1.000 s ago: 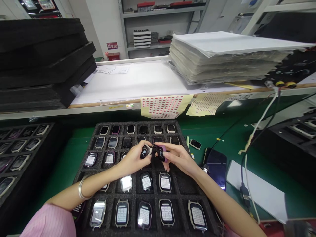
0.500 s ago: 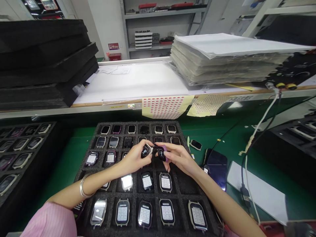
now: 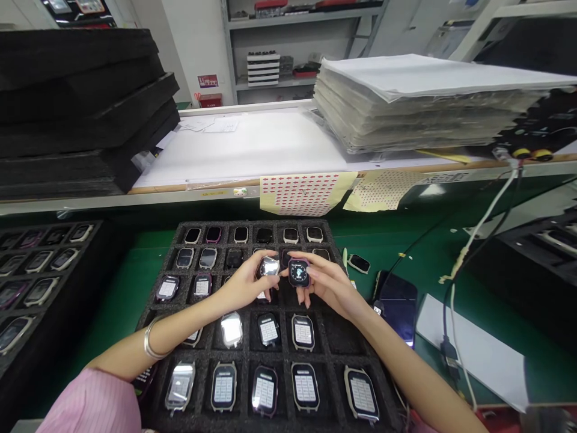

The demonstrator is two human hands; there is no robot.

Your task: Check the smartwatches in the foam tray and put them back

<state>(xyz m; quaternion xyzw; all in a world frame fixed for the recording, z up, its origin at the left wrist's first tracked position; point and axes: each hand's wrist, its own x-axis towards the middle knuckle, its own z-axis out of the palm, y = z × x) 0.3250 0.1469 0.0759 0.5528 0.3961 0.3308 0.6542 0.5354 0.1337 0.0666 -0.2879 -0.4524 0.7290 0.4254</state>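
Note:
My left hand (image 3: 249, 281) is closed around a silver smartwatch (image 3: 269, 267), whose screen catches a bright glare. Beside it, my right hand (image 3: 327, 278) grips a purple-edged smartwatch (image 3: 299, 272) with a lit dial facing up at me. Both watches are strapless and held close together above a black foam tray (image 3: 280, 362). In the tray's pockets lie several more watch bodies; the nearer rows show lit white grids, such as one watch (image 3: 305, 386), while the far rows have dark screens. My forearms hide part of the tray.
Another foam tray of watches (image 3: 38, 261) stands at left. A loose watch (image 3: 359, 263), a dark phone-like device (image 3: 395, 304), a white sheet (image 3: 473, 352) and cables (image 3: 469, 240) lie right. Black foam trays (image 3: 85, 114) and plastic trays (image 3: 419, 108) are stacked on the shelf above.
Both watches have turned in my fingers: the purple one's lit dial now faces me more squarely, and the silver one's screen has tilted into glare. The hands stay over the same spot.

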